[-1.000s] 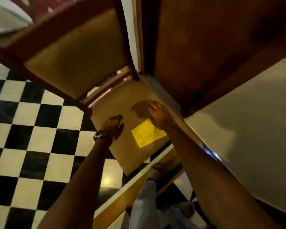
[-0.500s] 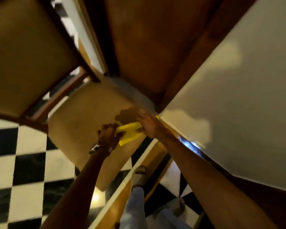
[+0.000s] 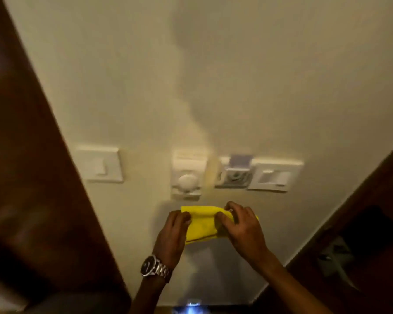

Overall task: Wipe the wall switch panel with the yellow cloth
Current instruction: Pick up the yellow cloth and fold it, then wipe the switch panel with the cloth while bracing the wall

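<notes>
Both hands hold the yellow cloth (image 3: 201,225) just below the row of wall fittings, clear of them. The left hand (image 3: 171,237), a metal wristwatch (image 3: 154,267) on its wrist, pinches the cloth's left edge; the right hand (image 3: 241,225) is closed over its right end, bunching it. Above, on the cream wall (image 3: 236,75): a single rocker switch (image 3: 100,165) at left, a dial regulator (image 3: 187,175) in the middle, and the wall switch panel (image 3: 259,174) at right. Wiping appears not yet begun: the cloth touches no plate, so the whole wipe remains. No brand, label or lettering is legible; the frame is blurred.
</notes>
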{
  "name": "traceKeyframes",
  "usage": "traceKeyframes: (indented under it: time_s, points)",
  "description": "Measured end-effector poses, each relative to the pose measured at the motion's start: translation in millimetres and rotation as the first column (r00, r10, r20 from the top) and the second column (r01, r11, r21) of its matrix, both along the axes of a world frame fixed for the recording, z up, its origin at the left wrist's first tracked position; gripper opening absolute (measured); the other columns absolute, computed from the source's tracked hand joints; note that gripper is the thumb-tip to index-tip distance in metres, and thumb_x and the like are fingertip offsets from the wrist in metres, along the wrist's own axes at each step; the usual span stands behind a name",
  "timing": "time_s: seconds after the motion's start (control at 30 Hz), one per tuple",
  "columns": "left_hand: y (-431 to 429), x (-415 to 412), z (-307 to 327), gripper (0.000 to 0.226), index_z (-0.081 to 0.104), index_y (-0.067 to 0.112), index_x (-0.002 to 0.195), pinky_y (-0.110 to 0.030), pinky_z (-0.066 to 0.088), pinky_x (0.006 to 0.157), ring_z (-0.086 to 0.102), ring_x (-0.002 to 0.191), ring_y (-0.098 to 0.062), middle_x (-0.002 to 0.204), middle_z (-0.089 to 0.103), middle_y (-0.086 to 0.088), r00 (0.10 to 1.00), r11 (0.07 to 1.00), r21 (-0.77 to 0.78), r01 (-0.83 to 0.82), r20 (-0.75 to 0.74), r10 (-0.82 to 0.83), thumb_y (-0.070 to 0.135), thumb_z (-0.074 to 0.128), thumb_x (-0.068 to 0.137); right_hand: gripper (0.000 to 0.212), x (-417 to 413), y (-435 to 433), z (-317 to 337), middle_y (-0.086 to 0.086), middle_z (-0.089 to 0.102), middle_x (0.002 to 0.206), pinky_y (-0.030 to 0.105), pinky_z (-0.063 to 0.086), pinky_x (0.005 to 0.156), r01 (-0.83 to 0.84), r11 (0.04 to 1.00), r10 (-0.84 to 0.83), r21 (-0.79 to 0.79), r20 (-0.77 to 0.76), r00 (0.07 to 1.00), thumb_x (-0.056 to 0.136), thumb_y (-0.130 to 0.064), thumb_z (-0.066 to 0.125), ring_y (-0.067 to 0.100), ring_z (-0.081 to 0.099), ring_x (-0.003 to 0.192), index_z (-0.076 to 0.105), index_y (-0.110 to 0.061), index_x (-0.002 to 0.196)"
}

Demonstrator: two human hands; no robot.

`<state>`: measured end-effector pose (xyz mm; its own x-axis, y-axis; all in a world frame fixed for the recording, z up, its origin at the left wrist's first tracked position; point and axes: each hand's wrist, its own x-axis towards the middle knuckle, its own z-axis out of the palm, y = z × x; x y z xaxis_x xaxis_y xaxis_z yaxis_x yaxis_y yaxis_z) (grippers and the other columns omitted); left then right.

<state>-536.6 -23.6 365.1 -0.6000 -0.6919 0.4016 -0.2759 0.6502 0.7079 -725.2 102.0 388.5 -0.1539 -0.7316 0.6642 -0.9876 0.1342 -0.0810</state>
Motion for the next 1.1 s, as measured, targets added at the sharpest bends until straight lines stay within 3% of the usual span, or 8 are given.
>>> traceKeyframes:
  time_s: [0.13,0.23,0.37,0.47,0.63,0.77,0.93,1.1]
  points:
    - [8,-43,55,0.013,0.073,0.006,0.112,-0.034,0.062,0.067,0.073,0.091,-0.032,0.116,0.071,-0.015,0.999,0.948,-0.319,-0.014,0.023,0.023,0.009,0.072,0.099,0.039,-43,7,36,0.011,0.052,0.120,0.038,0.044,0.077,0.131,0.967,-0.165,-0.217,-0.147,0.975,0.091,-0.018,0.071,0.032,0.052,0.097,0.060,-0.020,0.129]
    - [10,-46,78,0.019,0.071,0.006,0.109,-0.039,0.060,0.056,0.072,0.081,-0.036,0.112,0.069,-0.017,0.995,0.920,-0.391,-0.035,0.074,0.069,0.022,0.062,0.103,0.031,-35,-6,48,0.012,0.057,0.120,0.044,0.043,0.088,0.229,0.939,-0.290,-0.255,-0.237,0.927,0.092,-0.013,0.066,0.032,0.052,0.107,0.071,-0.018,0.123]
    - [8,-39,95,0.020,0.071,0.010,0.108,-0.037,0.052,0.043,0.066,0.068,-0.033,0.094,0.061,-0.011,0.976,0.843,-0.539,-0.011,0.177,0.125,0.016,0.081,0.092,0.039,0,-14,32,0.013,0.065,0.123,0.047,0.038,0.093,0.353,0.921,-0.369,-0.163,-0.077,0.926,0.097,-0.019,0.047,0.031,0.050,0.117,0.071,-0.020,0.128]
    - [8,-32,122,0.034,0.076,0.011,0.109,-0.032,0.045,0.038,0.060,0.060,-0.029,0.080,0.055,-0.009,0.984,0.725,-0.686,-0.049,0.093,0.155,0.037,0.058,0.098,0.051,21,-19,23,0.017,0.055,0.135,0.052,0.037,0.099,0.373,0.925,-0.365,-0.070,0.105,0.925,0.111,-0.031,0.020,0.034,0.049,0.124,0.060,-0.015,0.138]
    - [-19,-53,222,0.043,0.069,0.009,0.125,-0.042,0.058,0.077,0.068,0.099,-0.038,0.113,0.070,-0.016,0.967,0.463,-0.850,-0.251,-0.199,0.159,0.044,0.060,0.100,0.065,43,-40,25,0.027,0.046,0.154,0.056,0.026,0.120,0.417,0.908,-0.392,-0.020,0.305,0.868,0.103,-0.048,0.039,0.044,0.036,0.146,0.051,-0.003,0.148]
    - [-68,-92,316,0.067,0.051,0.003,0.151,-0.057,0.041,0.119,0.044,0.148,-0.040,0.158,0.049,-0.021,0.939,0.293,-0.896,-0.335,-0.292,0.182,0.051,0.054,0.105,0.074,39,-52,15,0.025,0.031,0.162,0.058,0.032,0.117,0.384,0.921,-0.330,-0.069,0.387,0.861,0.101,-0.054,0.040,0.045,0.030,0.150,0.043,-0.001,0.152]
    - [-107,-113,330,0.080,0.028,0.011,0.166,-0.058,0.013,0.131,0.021,0.160,-0.039,0.171,0.028,-0.017,0.913,0.165,-0.916,-0.364,-0.317,0.257,0.063,0.043,0.107,0.081,21,-49,-6,0.011,0.006,0.172,0.055,0.036,0.114,0.306,0.931,-0.245,-0.199,0.282,0.928,0.099,-0.054,0.048,0.040,0.024,0.153,0.021,-0.009,0.161]
    - [-116,-116,322,0.081,0.024,0.017,0.168,-0.050,-0.001,0.135,0.006,0.163,-0.029,0.173,0.024,-0.012,0.888,0.127,-0.893,-0.431,-0.396,0.233,0.065,0.043,0.105,0.077,5,-57,3,0.008,0.003,0.173,0.050,0.026,0.124,0.296,0.922,-0.251,-0.249,0.197,0.948,0.105,-0.058,0.039,0.031,0.007,0.160,0.014,-0.015,0.163]
